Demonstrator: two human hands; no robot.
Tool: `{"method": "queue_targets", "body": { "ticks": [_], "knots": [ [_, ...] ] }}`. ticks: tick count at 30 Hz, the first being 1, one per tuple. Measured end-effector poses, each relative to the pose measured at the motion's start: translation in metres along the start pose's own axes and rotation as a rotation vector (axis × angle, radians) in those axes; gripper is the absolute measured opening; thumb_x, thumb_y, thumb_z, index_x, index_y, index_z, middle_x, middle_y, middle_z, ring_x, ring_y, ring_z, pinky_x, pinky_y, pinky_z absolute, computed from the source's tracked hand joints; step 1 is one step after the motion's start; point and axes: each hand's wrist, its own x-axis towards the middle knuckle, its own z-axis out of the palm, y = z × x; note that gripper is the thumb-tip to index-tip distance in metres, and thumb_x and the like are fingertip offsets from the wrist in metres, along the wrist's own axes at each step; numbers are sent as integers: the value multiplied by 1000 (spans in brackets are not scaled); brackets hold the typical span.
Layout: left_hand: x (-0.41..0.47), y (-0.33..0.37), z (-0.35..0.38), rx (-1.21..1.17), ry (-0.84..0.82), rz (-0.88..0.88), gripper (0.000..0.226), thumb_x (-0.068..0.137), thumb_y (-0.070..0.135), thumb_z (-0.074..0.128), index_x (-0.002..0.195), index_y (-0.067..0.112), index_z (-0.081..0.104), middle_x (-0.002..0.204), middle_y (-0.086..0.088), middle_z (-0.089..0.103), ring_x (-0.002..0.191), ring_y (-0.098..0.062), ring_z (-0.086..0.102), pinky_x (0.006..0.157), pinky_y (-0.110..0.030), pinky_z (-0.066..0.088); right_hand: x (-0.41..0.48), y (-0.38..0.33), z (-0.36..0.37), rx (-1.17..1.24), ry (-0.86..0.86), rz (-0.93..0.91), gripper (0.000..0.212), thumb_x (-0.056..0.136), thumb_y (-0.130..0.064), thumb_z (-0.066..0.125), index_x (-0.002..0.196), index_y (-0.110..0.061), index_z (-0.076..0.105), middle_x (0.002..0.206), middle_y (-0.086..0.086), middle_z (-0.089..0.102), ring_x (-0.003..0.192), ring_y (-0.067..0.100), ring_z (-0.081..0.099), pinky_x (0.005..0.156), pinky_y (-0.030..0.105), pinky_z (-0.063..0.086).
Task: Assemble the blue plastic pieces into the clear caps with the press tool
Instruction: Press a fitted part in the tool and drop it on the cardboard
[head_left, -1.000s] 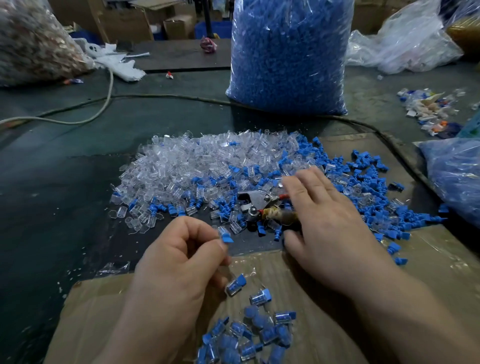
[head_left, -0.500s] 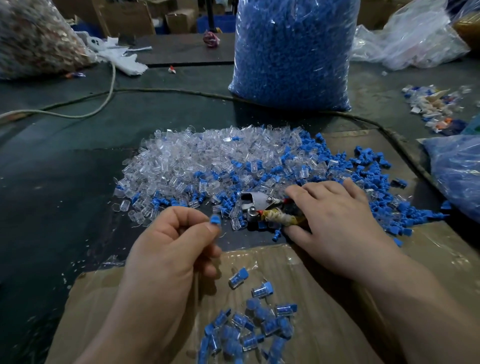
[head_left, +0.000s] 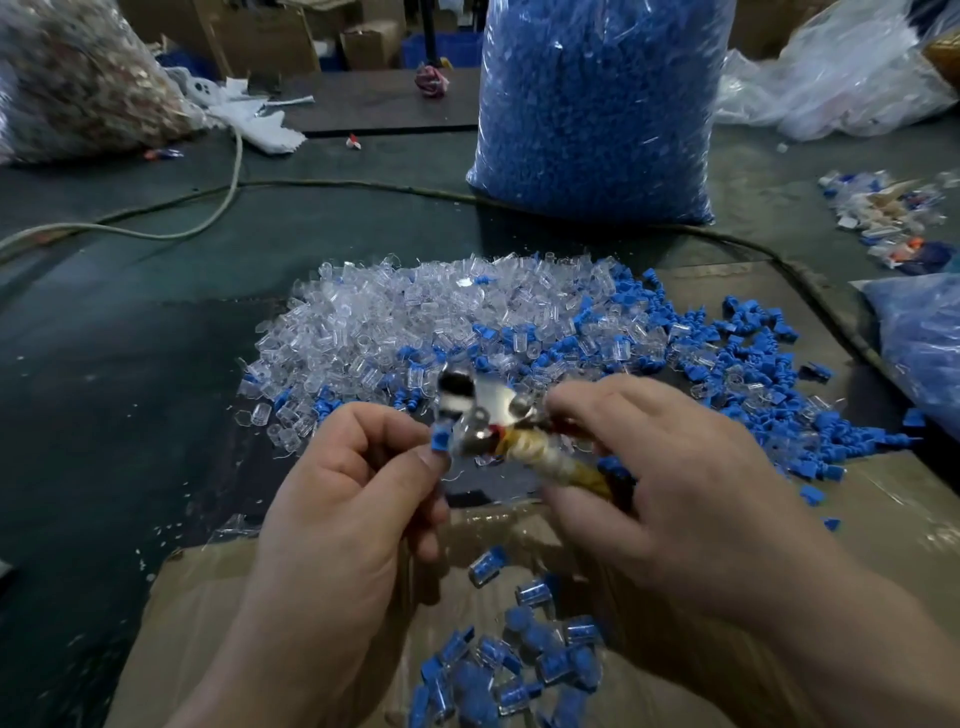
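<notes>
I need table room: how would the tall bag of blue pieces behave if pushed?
Probably heavy: the bag of blue pieces is packed full. Its thin film looks soft, so it would likely dent before sliding. Standing tall, it might tip.

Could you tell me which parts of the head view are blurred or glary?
In the head view, the press tool in the right hand is motion-smeared, with glare on its metal head; the left hand and its pinched blue piece look sharper; the bag of blue pieces shows streaky highlights on its film.
</notes>
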Motion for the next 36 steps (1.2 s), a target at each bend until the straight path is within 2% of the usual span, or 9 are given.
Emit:
{"method": "queue_targets", "body": {
  "ticks": [5,9,13,18,23,26,29,33,36],
  "knots": [
    [0,2,0,-5,-1,50,7,73,27,66,79,23,66,60,-9,61,48,-16,54,41,-23,45,-2,-2,-1,22,-70,-7,54,83,-58,40,132,-36,44,115,-20,57,104,3,52,87,28,48],
    [0,1,-1,-7,-7,78,9,73,28,66,80,23,66,59,-9,60,47,-17,53,42,-22,45,-3,-1,-3,25,-78,-24,49,83,-58,42,128,-39,43,112,-21,57,103,1,51,85,18,40],
    [2,-3,-4,40,-13,131,7,83,24,73,83,24,66,62,-9,61,49,-16,55,43,-21,45,-3,0,-5,29,-89,-49,49,84,-58,44,128,-38,44,115,-22,55,106,0,49,87,18,39],
    [2,-7,-4,80,7,183,8,82,21,63,82,29,66,64,-6,63,52,-14,57,44,-22,46,-2,0,-3,-19,-107,-68,47,85,-63,39,128,-43,42,111,-24,55,101,-3,47,80,10,31],
    [0,-4,-1,104,4,186,10,80,22,64,82,31,66,64,-5,65,51,-14,58,44,-22,47,0,-1,-3,-38,-71,-70,62,85,-70,36,130,-32,55,94,-18,61,86,5,54,75,25,47],
    [1,-2,-2,65,1,187,7,77,29,71,81,32,66,66,-4,65,51,-14,58,44,-23,47,2,-4,-6,-20,-48,-81,54,84,-68,39,120,-34,60,80,-20,60,74,6,55,66,30,52],
    [-1,-2,-2,66,7,172,16,70,41,71,82,31,66,66,-5,65,51,-15,58,44,-24,47,2,-7,-7,20,-96,-67,46,83,-72,35,110,-42,57,75,-22,55,72,2,51,65,31,50],
    [-2,0,-1,97,76,148,4,82,30,70,82,31,65,60,-5,63,48,-16,56,44,-24,46,-1,-2,-4,-36,-47,-38,52,83,-72,37,117,-39,57,90,-30,53,83,-3,50,73,22,43],
    [0,0,-5,172,111,81,20,93,15,62,78,28,65,55,-2,60,45,-13,54,42,-22,46,3,4,-1,-173,-38,35,63,79,-75,33,121,-35,56,97,-23,60,89,3,52,76,26,42]
  ]
}}
